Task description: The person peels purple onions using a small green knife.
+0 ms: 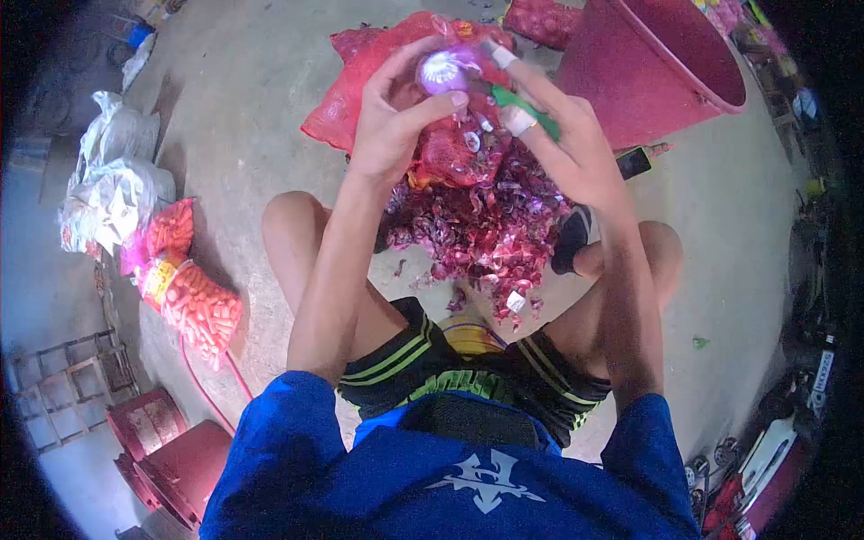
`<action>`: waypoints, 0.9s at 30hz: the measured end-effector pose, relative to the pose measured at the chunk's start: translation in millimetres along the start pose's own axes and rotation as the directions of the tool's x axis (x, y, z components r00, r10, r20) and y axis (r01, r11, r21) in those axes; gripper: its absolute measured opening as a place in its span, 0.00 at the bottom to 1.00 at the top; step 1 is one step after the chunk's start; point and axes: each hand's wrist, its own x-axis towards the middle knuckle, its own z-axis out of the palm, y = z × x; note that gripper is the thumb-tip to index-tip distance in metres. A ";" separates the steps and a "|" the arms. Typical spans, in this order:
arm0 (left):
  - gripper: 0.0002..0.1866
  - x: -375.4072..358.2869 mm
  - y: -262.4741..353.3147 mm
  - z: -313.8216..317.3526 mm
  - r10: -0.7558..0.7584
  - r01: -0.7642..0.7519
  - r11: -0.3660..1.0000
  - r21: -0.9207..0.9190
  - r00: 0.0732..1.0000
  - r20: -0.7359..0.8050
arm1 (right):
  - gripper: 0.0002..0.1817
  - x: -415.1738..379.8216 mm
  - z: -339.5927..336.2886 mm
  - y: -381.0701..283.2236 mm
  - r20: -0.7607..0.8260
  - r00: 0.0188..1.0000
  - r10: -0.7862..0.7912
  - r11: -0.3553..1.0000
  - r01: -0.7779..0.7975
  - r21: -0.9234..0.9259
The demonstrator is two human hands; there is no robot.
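My left hand (pixel 389 130) is closed around a purple-red onion (pixel 441 74), whose pale end faces up. Close to the onion, my right hand (pixel 576 148) grips a green-handled knife (pixel 529 110); its blade is blurred and hard to make out. White tape wraps some of the right fingers. Both hands are raised over a pile of reddish-purple onion skins (pixel 477 225) on the floor between my legs. Just beyond the hands lies a red mesh bag (pixel 328 103), partly covered by my left hand.
A large red tub (pixel 648 72) stands at the far right, with a phone (pixel 634 163) on the floor nearby. Another red mesh bag (pixel 540 22) lies behind. Left are a bag of carrots (pixel 202 310) and white sacks (pixel 117 198). Red furniture (pixel 184 459) is at lower left.
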 end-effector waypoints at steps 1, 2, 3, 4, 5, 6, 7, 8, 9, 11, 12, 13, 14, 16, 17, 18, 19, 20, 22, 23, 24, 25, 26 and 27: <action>0.40 -0.5 2.1 1.1 0.016 -0.015 0.999 0.040 1.000 -0.023 | 0.30 -1.2 -2.0 -2.8 0.066 0.996 0.055 0.998 -0.054 -0.012; 0.40 -0.9 4.3 2.3 0.013 -0.012 0.999 0.039 1.000 -0.023 | 0.30 -1.7 -2.0 -2.6 0.066 0.996 0.057 0.998 -0.057 -0.011; 0.40 -1.1 6.9 3.5 0.027 -0.026 0.999 0.048 1.000 -0.017 | 0.30 -1.3 -1.8 -2.3 0.065 0.997 0.035 0.999 -0.033 -0.025; 0.39 -1.5 8.6 4.1 0.041 -0.040 0.998 0.057 0.999 -0.010 | 0.30 -0.6 -1.6 -1.7 0.064 0.998 0.011 0.999 -0.009 -0.039; 0.39 -2.3 9.4 3.6 0.041 -0.040 0.998 0.056 0.999 -0.009 | 0.30 0.0 -1.0 -0.8 0.064 0.998 0.011 0.999 -0.009 -0.040; 0.39 -2.8 10.0 2.9 0.023 -0.024 0.998 0.057 1.000 0.020 | 0.30 0.4 0.0 0.6 0.056 0.998 -0.007 0.999 0.010 -0.047; 0.39 -2.9 9.8 2.4 0.005 -0.008 0.998 0.058 0.999 0.050 | 0.30 0.8 0.7 1.9 0.047 0.999 -0.025 0.998 0.027 -0.055; 0.39 -2.6 8.4 2.1 0.004 -0.007 0.998 0.057 0.999 0.051 | 0.30 1.4 1.2 3.2 0.047 0.999 -0.024 0.998 0.026 -0.056; 0.39 -2.0 6.6 1.0 -0.006 0.005 1.000 0.011 0.999 0.051 | 0.30 2.6 2.2 4.8 0.022 0.997 -0.071 0.996 0.072 -0.059; 0.40 -2.6 3.1 0.9 -0.016 0.018 0.999 -0.035 0.999 0.051 | 0.30 2.9 3.2 3.1 -0.004 0.993 -0.118 0.991 0.118 -0.062; 0.38 -3.3 -0.2 2.6 -0.067 0.069 0.991 -0.117 0.998 0.017 | 0.30 1.4 2.5 -0.6 0.025 0.999 -0.037 0.998 0.038 -0.042; 0.37 -3.9 -2.9 4.1 -0.121 0.116 0.973 -0.200 0.993 -0.013 | 0.30 0.5 1.7 -2.8 0.055 0.998 0.044 0.999 -0.043 -0.026; 0.37 -4.3 -4.5 4.4 -0.120 0.115 0.973 -0.201 0.993 -0.012 | 0.30 0.2 1.4 -2.5 0.055 0.998 0.044 0.999 -0.042 -0.028; 0.34 -5.4 -5.4 4.5 -0.163 0.150 0.901 -0.407 0.987 0.004 | 0.31 -1.2 2.5 -1.0 0.054 0.997 0.059 0.997 -0.057 -0.042; 0.34 -5.5 -5.0 4.7 -0.162 0.150 0.901 -0.407 0.987 0.004 | 0.31 -0.8 3.5 -1.0 0.055 0.997 0.059 0.998 -0.056 -0.042; 0.32 -5.7 -4.9 4.9 -0.169 0.163 0.908 -0.387 0.985 0.020 | 0.30 -0.4 4.6 -1.1 0.030 0.999 0.041 0.999 -0.041 -0.009; 0.31 -5.6 -4.3 5.5 -0.175 0.176 0.914 -0.365 0.984 0.038 | 0.29 0.0 5.2 -0.8 0.005 1.000 0.024 0.999 -0.024 0.023; 0.31 -6.2 -3.2 5.4 -0.175 0.176 0.914 -0.365 0.984 0.037 | 0.29 0.7 5.3 1.8 0.006 1.000 0.024 0.999 -0.024 0.024; 0.32 -8.3 -0.2 3.1 -0.238 0.254 0.885 -0.390 0.967 0.090 | 0.27 4.6 5.5 5.0 -0.059 0.991 -0.123 0.982 0.113 -0.150; 0.32 -8.0 -0.7 -0.3 -0.240 0.255 0.885 -0.390 0.967 0.089 | 0.27 6.0 4.7 2.2 -0.059 0.991 -0.122 0.982 0.112 -0.149; 0.35 -6.7 -2.1 -4.8 -0.218 0.259 0.915 -0.308 0.962 0.162 | 0.25 8.3 2.6 -1.8 -0.108 0.993 0.041 0.997 -0.047 -0.055; 0.39 -5.3 1.0 -3.4 -0.199 0.253 0.941 -0.225 0.951 0.237 | 0.24 10.6 1.2 -5.5 -0.140 0.969 0.205 0.979 -0.201 0.044; 0.39 -6.1 3.5 -0.8 -0.198 0.253 0.941 -0.227 0.951 0.238 | 0.23 9.2 -0.9 6.7 -0.122 0.970 0.209 0.970 -0.191 0.147; 0.40 -7.7 5.6 2.6 -0.194 0.243 0.944 -0.225 0.956 0.219 | 0.23 7.3 -1.5 8.2 -0.124 0.970 0.210 0.971 -0.192 0.142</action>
